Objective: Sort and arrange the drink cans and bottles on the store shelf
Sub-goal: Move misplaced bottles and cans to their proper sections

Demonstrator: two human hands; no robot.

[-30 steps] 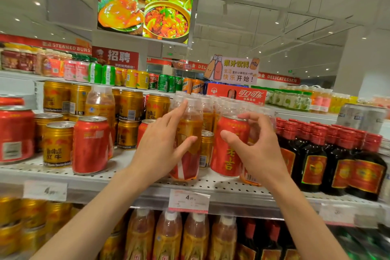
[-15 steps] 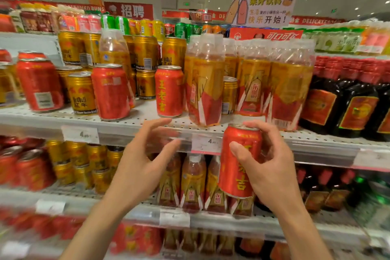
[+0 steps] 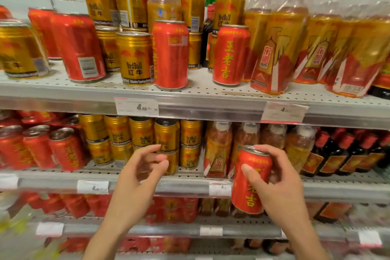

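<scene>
My right hand [image 3: 280, 188] grips a red can with yellow characters [image 3: 250, 188], held upright in front of the second shelf [image 3: 185, 186]. My left hand [image 3: 139, 173] hovers empty before that shelf, fingers loosely curled, close to the gold cans [image 3: 166, 135]. On the upper shelf [image 3: 200, 95] stand mixed red cans [image 3: 171, 55], gold cans [image 3: 135, 59] and amber drink bottles [image 3: 272, 53]. A single amber bottle [image 3: 163, 0] stands among the gold cans at the back.
The second shelf holds red cans [image 3: 65, 150] at left, amber bottles [image 3: 217, 150] in the middle and dark red-capped bottles [image 3: 337, 154] at right. Price tags [image 3: 136, 106] hang on the shelf edges. Lower shelves [image 3: 147, 230] carry more red cans.
The view has tilted down. My right hand took the red can off the upper shelf and lowered it to the second shelf's level. My left hand dropped away from the bottle it touched.
</scene>
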